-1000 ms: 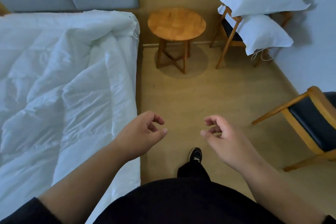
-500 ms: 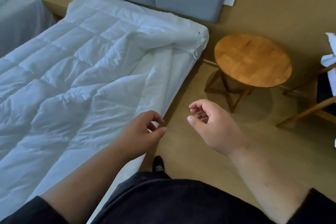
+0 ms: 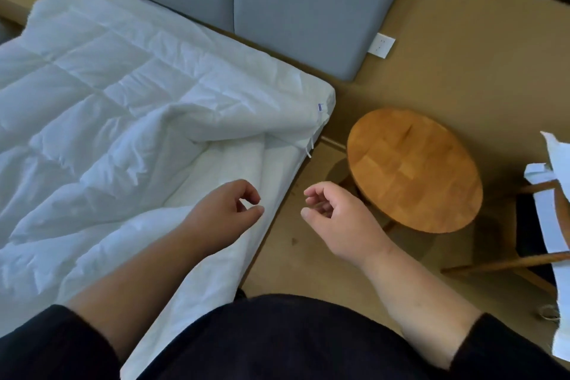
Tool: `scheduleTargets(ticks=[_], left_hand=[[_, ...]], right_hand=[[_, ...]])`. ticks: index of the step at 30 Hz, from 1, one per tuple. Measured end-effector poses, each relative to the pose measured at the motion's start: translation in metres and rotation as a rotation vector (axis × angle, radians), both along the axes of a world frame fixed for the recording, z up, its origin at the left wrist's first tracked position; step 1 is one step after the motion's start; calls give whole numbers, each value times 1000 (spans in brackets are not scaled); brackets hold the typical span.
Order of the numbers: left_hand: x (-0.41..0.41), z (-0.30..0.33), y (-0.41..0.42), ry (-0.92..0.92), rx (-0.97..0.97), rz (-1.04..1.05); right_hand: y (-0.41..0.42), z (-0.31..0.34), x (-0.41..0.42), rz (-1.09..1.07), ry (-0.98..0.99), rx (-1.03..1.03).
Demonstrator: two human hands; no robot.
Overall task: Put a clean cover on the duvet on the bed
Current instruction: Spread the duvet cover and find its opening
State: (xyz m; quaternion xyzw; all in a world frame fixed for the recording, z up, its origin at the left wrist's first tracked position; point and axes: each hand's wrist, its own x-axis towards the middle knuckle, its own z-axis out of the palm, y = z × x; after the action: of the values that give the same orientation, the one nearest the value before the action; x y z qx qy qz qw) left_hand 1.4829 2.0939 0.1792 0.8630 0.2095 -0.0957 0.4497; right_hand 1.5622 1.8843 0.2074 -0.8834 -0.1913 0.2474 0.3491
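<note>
1. Fingers of the left hand (image 3: 226,210) are curled loosely inward, thumb and forefinger nearly meeting, and nothing is held between them; the hand is seen over the near edge of the bed (image 3: 271,170).
2. Fingers of the right hand (image 3: 334,219) are likewise curled into a narrow, empty pinch, and the hand is held over the tan floor (image 3: 308,259), just beside the bed's edge and apart from the left hand.
3. Both forearms are bare, with dark sleeves (image 3: 52,345) pushed up near the elbows.
4. A white quilted duvet (image 3: 101,108) is spread rumpled across the bed, its near side folded back so that a strip of white sheet is exposed below the left hand.
5. A small blue tag (image 3: 320,107) is seen at the duvet's corner.
6. Grey padded headboard panels (image 3: 308,6) are set against the wall behind the bed.
7. A round wooden table (image 3: 413,170) is placed on the floor beside the bed's corner, and white bedding (image 3: 555,213) is draped over a wooden chair at the right edge.
</note>
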Motion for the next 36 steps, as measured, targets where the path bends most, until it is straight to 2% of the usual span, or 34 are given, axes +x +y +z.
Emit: scheduleTargets(ticks=[6,12,15,18,21,24,30,32,36], left_hand=[[127,-14,34,3,21,20],[240,-73,68,61,70,153],[289,-125,87,245,115,229],[321,-181,101,453,150,231],[338,-233,104,543,146,341],[342,-273,97,648,158,429],[332,-325,83,857,107,425],[328,-336,79,879,135,424],[320,-358,69,867,339,415]], right_hand=[[38,-21,140,34,26,-30],[98,-91,300,206,97,-52],[121,-142,385,311,86,-206],[142,-190,451,400,-36,-444],[161,-238,494,574,-171,-696],[172,-281,517,715,-124,-873],[181,-320,538,799,-189,-795],[177,-322,539,783,-106,-736],[169,-319,547,663,178,-602]])
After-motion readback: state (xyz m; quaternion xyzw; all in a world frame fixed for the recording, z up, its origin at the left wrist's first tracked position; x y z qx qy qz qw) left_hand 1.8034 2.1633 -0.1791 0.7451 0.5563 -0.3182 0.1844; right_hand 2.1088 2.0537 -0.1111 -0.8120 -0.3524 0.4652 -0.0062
